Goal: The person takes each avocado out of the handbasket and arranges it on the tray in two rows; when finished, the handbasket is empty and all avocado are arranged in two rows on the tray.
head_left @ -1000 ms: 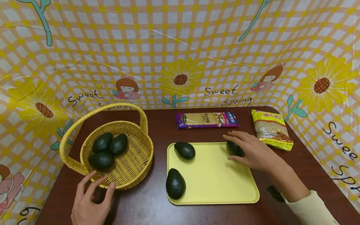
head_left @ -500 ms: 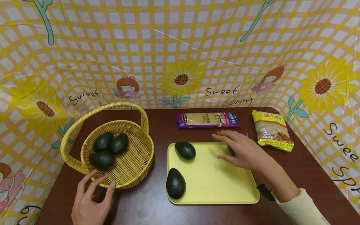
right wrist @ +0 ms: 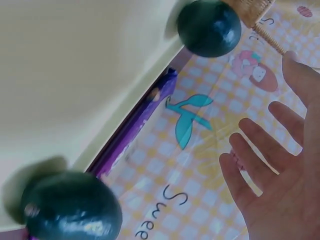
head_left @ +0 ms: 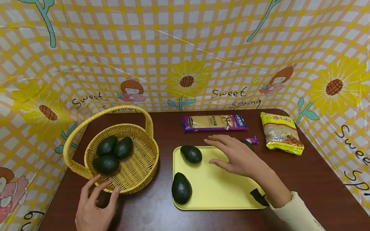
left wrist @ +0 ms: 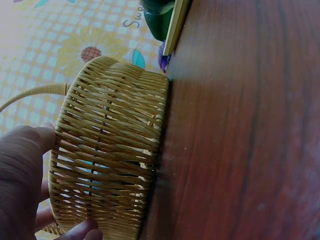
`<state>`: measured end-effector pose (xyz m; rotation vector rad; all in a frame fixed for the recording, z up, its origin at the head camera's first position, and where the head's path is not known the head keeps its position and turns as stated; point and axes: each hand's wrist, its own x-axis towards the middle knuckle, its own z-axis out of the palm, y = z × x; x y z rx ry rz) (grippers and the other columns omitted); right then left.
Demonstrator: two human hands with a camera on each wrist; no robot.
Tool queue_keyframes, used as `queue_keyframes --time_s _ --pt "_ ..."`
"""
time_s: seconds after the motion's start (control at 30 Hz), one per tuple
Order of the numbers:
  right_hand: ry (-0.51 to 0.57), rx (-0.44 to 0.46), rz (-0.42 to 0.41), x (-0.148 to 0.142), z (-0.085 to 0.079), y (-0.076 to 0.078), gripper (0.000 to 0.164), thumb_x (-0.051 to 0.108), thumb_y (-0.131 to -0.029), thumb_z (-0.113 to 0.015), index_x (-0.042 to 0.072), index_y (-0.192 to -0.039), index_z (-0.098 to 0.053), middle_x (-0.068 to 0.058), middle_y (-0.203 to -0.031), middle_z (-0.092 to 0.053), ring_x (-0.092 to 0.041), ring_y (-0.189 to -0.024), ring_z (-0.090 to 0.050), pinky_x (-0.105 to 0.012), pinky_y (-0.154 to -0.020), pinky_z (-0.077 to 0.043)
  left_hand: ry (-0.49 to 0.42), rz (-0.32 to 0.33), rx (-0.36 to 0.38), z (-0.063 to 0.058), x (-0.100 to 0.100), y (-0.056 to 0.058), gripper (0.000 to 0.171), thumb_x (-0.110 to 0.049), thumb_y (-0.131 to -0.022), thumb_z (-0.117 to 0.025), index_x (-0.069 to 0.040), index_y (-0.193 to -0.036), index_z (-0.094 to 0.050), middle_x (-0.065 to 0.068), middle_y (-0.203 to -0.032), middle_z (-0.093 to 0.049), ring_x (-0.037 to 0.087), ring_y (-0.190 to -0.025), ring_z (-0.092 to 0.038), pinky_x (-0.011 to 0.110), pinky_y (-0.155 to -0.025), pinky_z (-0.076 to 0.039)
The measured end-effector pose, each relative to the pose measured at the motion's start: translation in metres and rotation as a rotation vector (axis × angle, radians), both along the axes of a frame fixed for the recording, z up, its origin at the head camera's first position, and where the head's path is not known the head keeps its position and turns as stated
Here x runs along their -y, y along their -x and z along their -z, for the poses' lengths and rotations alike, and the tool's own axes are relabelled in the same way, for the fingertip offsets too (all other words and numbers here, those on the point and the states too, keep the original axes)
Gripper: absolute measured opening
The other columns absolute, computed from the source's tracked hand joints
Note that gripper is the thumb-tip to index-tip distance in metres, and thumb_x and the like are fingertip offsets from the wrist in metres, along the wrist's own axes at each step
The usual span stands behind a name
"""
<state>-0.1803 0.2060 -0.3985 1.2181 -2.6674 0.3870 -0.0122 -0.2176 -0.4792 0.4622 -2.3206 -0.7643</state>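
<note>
My right hand hovers over the yellow tray, fingers extended and holding nothing. On the tray's left side lie two dark green avocados: one at the far corner, another near the front corner. A third avocado at the far right shows in the right wrist view; in the head view my hand mostly hides it. My left hand touches the near rim of the yellow wicker basket with spread fingers. Inside it, three avocados sit together at the left.
Behind the tray lies a purple pasta pack. A small purple packet is near the tray's far right corner. Farther right sits a yellow macaroni bag. The basket's tall handle arches up at the back left, before a checked cloth.
My right hand has moved left from the far-right avocado across the tray, uncovering the small purple packet. The left hand and all the avocados have stayed in place.
</note>
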Motion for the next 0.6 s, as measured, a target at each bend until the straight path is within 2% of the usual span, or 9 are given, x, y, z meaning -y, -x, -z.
queue_keyframes --time_s 0.17,0.3,0.4,0.6 --pt "0.002 0.015 -0.024 0.012 0.001 -0.001 0.071 0.044 -0.099 -0.079 0.017 -0.159 -0.054 -0.013 -0.157 -0.056 -0.034 -0.144 -0.054 -0.061 -0.112 -0.048 0.01 -0.002 0.007 -0.001 -0.001 0.0 0.032 -0.025 -0.085 -0.095 -0.015 -0.113 -0.084 0.004 -0.142 -0.067 0.023 -0.071 -0.062 0.029 -0.057 -0.045" --pt "0.015 0.025 -0.033 0.02 0.001 -0.001 0.07 0.043 -0.099 -0.079 0.017 -0.159 -0.055 -0.013 -0.158 -0.055 -0.033 -0.145 -0.054 -0.062 -0.113 -0.048 0.004 -0.005 0.019 -0.002 -0.002 0.0 0.031 -0.027 -0.086 -0.094 -0.016 -0.113 -0.084 0.003 -0.143 -0.066 0.022 -0.074 -0.062 0.02 -0.06 -0.043" --pt "0.015 0.027 -0.041 0.027 0.001 0.0 0.068 0.044 -0.1 -0.078 0.018 -0.159 -0.055 -0.011 -0.159 -0.055 -0.032 -0.147 -0.052 -0.061 -0.114 -0.047 0.002 -0.01 0.021 -0.003 -0.002 0.0 0.03 -0.027 -0.086 -0.094 -0.016 -0.113 -0.084 0.003 -0.143 -0.066 0.022 -0.075 -0.063 0.019 -0.062 -0.043" --pt "0.017 0.018 -0.074 0.041 0.001 0.0 0.066 0.046 -0.102 -0.075 0.018 -0.158 -0.055 -0.009 -0.161 -0.053 -0.031 -0.149 -0.051 -0.059 -0.117 -0.046 -0.006 -0.001 0.03 -0.003 -0.001 0.0 0.03 -0.026 -0.087 -0.093 -0.015 -0.113 -0.084 0.005 -0.143 -0.066 0.027 -0.081 -0.067 0.033 -0.06 -0.05"
